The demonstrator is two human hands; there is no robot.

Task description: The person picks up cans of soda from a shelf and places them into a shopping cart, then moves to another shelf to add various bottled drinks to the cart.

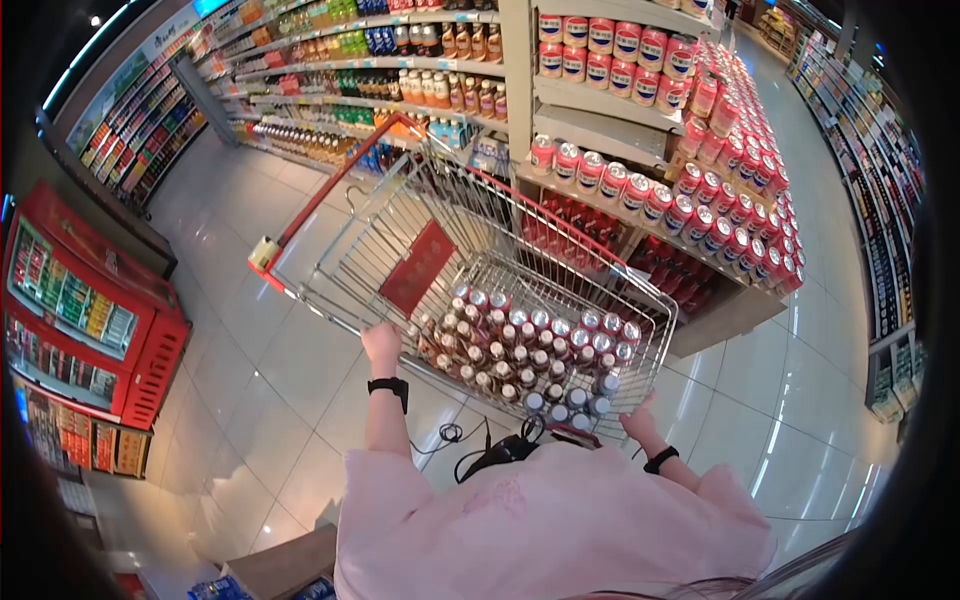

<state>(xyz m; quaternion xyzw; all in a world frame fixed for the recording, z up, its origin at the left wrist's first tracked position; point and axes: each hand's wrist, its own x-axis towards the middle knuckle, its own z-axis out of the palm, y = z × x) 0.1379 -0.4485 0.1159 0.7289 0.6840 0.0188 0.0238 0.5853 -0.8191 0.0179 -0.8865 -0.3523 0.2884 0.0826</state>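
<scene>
A metal shopping cart with a red handle stands in front of me. Bottles with white caps and silver-topped cans fill part of its basket. My left hand is closed on the cart's near side rail, left of the bottles. At the basket's near right corner is my right hand, touching the frame; its fingers are partly hidden, so its grip is unclear. A red panel is fixed inside the cart. Both wrists wear black bands.
Stacked pink and red cans on a display stand close beyond the cart's right side. Drink shelves line the back. A red fridge is at the left, another shelf at the right. A black bag with cables lies near my body.
</scene>
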